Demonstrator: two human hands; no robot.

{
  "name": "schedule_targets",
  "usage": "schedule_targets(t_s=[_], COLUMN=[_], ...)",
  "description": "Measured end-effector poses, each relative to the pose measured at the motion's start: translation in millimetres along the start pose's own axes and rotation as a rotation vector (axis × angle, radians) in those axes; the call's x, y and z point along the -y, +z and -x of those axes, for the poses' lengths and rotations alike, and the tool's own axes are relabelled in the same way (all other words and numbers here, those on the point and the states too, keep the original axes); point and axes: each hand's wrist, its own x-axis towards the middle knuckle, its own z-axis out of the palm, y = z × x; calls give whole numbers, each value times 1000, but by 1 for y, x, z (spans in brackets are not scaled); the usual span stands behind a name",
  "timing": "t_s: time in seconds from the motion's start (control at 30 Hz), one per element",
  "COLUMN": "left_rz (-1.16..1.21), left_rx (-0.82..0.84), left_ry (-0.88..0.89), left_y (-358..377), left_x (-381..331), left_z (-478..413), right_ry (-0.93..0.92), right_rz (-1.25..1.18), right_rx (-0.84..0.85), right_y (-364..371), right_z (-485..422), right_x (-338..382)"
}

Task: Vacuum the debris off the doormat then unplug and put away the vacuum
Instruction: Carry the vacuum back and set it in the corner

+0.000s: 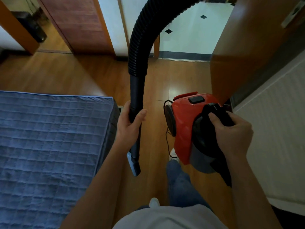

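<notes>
My right hand grips the black handle of the red vacuum body and carries it above the wooden floor at centre right. My left hand grips the dark wand, which points down and ends in a small nozzle near my left forearm. The black ribbed hose arcs up from the wand and out of the top of the view. A thin black cord hangs beside the vacuum's wheel. No doormat is in view.
A bed with a blue quilted cover fills the left. An open wooden door stands at the right, with a white tiled room beyond it. A wooden cabinet is at the back. My legs in jeans are below.
</notes>
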Motion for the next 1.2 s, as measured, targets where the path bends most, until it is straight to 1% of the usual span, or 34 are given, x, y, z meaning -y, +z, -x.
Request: schedule_targets(t_s=[0.17, 0.33, 0.47, 0.6, 0.9, 1.07, 1.2], left_rz=[-11, -29, 3, 24, 4, -48, -73], left_rx=[-59, -106, -155, -203, -309, -336, -351], left_ry=[-7, -20, -17, 14, 57, 68, 37], left_y=[20, 42, 49, 46, 4, -49, -101], left_x=[12, 16, 20, 22, 37, 65, 88], left_z=[-88, -184, -244, -289, -385, -451, -516], right_ry=[-34, -98, -174, -180, -143, -128, -138], right_rz=[-15, 16, 21, 2, -45, -32, -25], right_rx=[79, 179, 193, 214, 297, 302, 296], right_y=[42, 87, 122, 154, 244, 320, 392], right_z=[-94, -196, -258, -304, -363, -396, -426], right_x=[3, 24, 45, 62, 110, 145, 191])
